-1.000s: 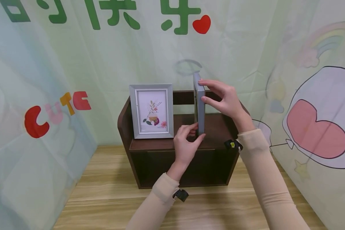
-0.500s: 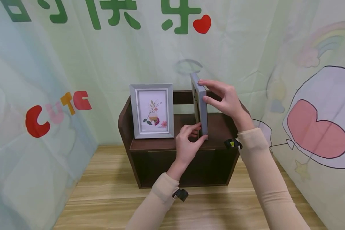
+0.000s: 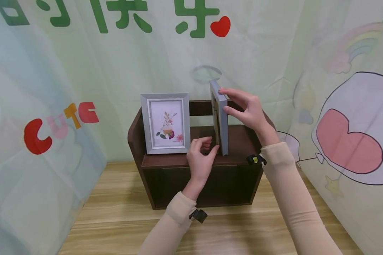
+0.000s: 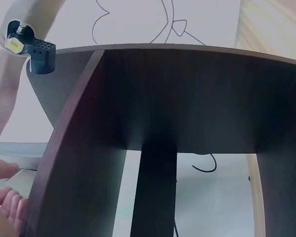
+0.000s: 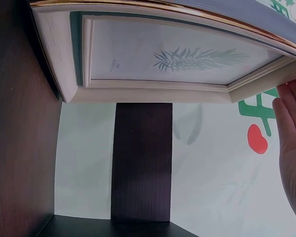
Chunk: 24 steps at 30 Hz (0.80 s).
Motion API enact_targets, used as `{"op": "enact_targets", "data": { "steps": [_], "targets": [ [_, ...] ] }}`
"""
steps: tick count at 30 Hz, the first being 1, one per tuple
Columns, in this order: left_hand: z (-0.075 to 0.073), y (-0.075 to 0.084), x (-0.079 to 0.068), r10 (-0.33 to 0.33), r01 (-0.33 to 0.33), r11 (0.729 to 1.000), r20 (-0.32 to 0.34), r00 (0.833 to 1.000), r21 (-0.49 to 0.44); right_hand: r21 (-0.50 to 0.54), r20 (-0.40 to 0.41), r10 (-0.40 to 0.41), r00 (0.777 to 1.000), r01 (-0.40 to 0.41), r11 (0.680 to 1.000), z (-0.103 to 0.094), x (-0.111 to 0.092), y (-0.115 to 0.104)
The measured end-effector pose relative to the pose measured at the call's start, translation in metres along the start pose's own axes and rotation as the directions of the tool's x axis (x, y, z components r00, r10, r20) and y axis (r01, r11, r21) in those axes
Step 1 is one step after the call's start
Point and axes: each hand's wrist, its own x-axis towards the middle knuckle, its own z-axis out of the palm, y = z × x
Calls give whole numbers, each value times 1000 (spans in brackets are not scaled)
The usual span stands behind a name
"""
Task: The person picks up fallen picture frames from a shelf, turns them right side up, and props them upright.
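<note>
A grey picture frame (image 3: 224, 124) stands edge-on on the dark brown shelf unit (image 3: 242, 136), its back turned left. My right hand (image 3: 247, 108) holds its upper near corner, thumb on the side edge and fingers on the top. The right wrist view shows a leaf print (image 5: 202, 60) inside this frame. My left hand (image 3: 201, 156) is at the lower part of the back, thumb tip close by the support leg (image 3: 216, 124), other fingers bent and apart from the thumb. Left of it, a second grey picture frame (image 3: 166, 124) with a flower print stands facing me.
Below the top board, the shelf unit has a dark compartment (image 3: 172, 184). It stands on a wood-grain table (image 3: 115, 212). Behind and at both sides hangs a printed cloth (image 3: 258, 53) with lettering, a heart and balloons.
My left thumb has come off the near edge of the picture frame and the left hand has drawn left. The frame has turned slightly, showing more of its back. My right hand keeps its hold.
</note>
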Motion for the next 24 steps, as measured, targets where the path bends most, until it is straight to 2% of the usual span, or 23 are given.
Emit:
{"op": "enact_targets", "data": {
  "steps": [12, 17, 24],
  "targets": [
    [-3, 2, 3, -88, 70, 985, 113, 990, 161, 18, 18, -19, 1000, 19, 1000, 7, 3, 0],
    [-3, 2, 5, -99, 72, 976, 125, 987, 204, 19, 21, -16, 1000, 15, 1000, 9, 4, -1],
    [-2, 1, 6, -91, 65, 978, 126, 988, 198, 13, 25, -1, 1000, 1, 1000, 10, 5, -1]
  ]
}}
